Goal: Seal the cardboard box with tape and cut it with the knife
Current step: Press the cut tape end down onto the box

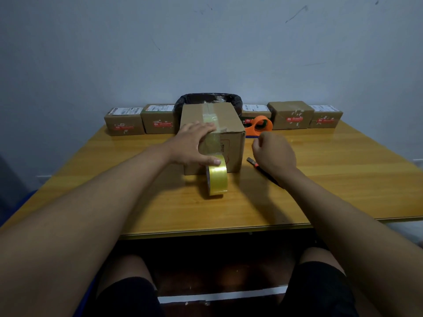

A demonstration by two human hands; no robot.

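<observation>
A brown cardboard box [231, 124] stands mid-table with a strip of clear tape running over its top and down its near face. A yellowish tape roll [217, 178] stands on edge against the box's front, still joined to that strip. My left hand [192, 143] lies spread on the box's near top edge, fingers pressing the tape, thumb touching the roll. My right hand [273, 152] hovers to the right of the box, curled loosely with nothing visible in it. The knife [253, 162] lies on the table just left of and under that hand, partly hidden.
An orange tape dispenser [259, 125] sits behind the box on the right. Several small sealed boxes [124, 122] line the table's far edge by the wall. A black-bagged bin [208, 99] stands behind the main box. The wooden table [332, 179] ends near my knees.
</observation>
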